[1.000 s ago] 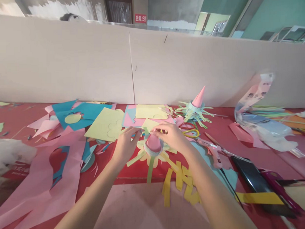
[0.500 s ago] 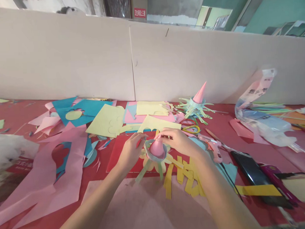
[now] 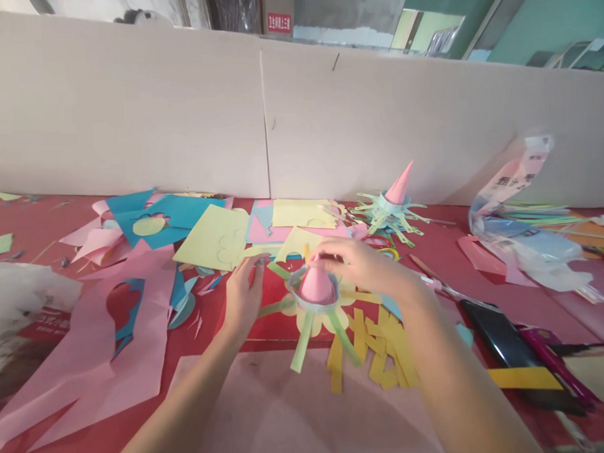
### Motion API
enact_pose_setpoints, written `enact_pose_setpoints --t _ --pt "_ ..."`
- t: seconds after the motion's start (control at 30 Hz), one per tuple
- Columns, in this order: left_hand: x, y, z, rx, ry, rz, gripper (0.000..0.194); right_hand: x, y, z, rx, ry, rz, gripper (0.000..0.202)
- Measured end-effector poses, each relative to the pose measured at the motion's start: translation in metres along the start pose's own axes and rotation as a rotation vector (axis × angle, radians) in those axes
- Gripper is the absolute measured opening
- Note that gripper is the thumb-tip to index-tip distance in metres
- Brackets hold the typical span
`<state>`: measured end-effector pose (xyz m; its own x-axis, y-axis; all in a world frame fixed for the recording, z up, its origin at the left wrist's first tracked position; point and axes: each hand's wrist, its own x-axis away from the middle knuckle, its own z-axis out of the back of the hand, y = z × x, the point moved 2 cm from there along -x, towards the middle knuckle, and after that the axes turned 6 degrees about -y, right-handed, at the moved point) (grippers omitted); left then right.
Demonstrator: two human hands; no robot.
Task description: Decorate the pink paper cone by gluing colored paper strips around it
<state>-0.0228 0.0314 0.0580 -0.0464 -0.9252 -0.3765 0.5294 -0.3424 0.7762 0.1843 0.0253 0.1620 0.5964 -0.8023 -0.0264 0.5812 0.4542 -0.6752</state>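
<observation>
In front of me is a paper flower craft with a pink paper cone (image 3: 317, 285) standing inside a light blue paper ring (image 3: 305, 306). Pale yellow petals (image 3: 330, 321) and green paper strips (image 3: 301, 342) spread out beneath the ring. At the cone's tip are the fingers of my right hand (image 3: 355, 261), pinched together on it. My left hand (image 3: 243, 291) is off to the left of the craft, fingers apart and holding nothing visible. Yellow paper strips (image 3: 375, 346) lie loose to the right, partly behind my right forearm.
A similar finished-looking craft with a pink cone (image 3: 398, 187) stands by the white board (image 3: 189, 111). Cut paper sheets (image 3: 213, 236) cover the left and back. To the right lie scissors (image 3: 389, 252), a black phone (image 3: 498, 328) and a plastic bag (image 3: 545, 244).
My left hand has come away from the ring and moved left. The craft has turned, so its green strips point differently, and my right hand has stayed at the cone.
</observation>
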Motion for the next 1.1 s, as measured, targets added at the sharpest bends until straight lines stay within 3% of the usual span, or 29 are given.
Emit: enact_pose_setpoints --t 0.13,0.23,0.33,0.4,0.5,0.57,0.7,0.87,1.1 --pt "0.0 -0.003 -0.003 -0.042 -0.047 0.0 0.025 0.001 0.026 -0.036 -0.075 -0.044 -0.048 0.025" --pt "0.003 -0.005 -0.013 -0.041 -0.151 -0.003 0.023 0.013 0.042 -0.045 -0.136 -0.024 -0.098 0.031" --pt "0.008 -0.007 -0.025 -0.037 -0.272 -0.034 0.027 0.03 0.063 -0.037 -0.148 0.185 -0.179 0.036" --pt "0.012 -0.011 -0.034 -0.036 -0.334 -0.027 0.034 0.042 0.083 -0.03 -0.059 0.356 -0.364 0.035" --pt "0.017 -0.018 -0.045 -0.044 -0.384 -0.015 0.042 0.052 0.112 -0.029 0.046 0.461 -0.638 0.025" --pt "0.019 -0.022 -0.05 -0.055 -0.399 -0.043 0.047 0.052 0.126 -0.034 0.007 0.471 -0.714 0.023" --pt "0.021 -0.026 -0.053 -0.07 -0.406 -0.068 0.05 0.042 0.138 -0.046 -0.084 0.469 -0.677 0.034" --pt "0.02 -0.022 -0.051 -0.091 -0.42 -0.078 0.052 0.017 0.15 -0.054 -0.144 0.58 -0.438 0.03" --pt "0.02 -0.022 -0.052 -0.083 -0.438 -0.046 0.051 -0.008 0.15 -0.043 -0.149 0.657 -0.307 0.021"
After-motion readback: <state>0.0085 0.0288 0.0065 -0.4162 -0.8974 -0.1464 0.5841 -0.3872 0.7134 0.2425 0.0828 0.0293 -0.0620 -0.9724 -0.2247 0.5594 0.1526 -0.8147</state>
